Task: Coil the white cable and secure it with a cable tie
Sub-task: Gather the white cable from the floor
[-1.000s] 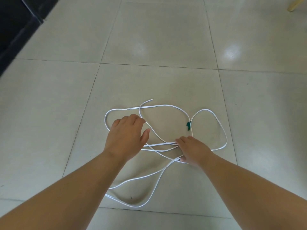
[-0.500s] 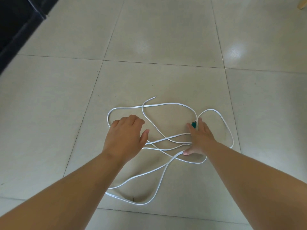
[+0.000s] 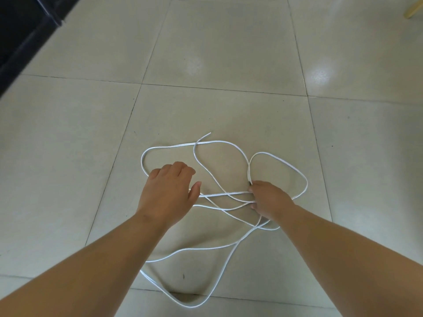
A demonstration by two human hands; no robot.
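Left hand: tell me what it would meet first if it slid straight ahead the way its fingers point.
Probably the far strand of the white cable, which curves across the floor just ahead of the left hand. Beyond it, only bare tile shows. The hand's height above the floor is unclear.

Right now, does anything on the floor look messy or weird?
Yes. The white cable sprawls across the floor tiles in loose loops that cross over each other, not a neat coil. Several strands bunch together where the right hand grips them. Nothing looks broken or spilled.
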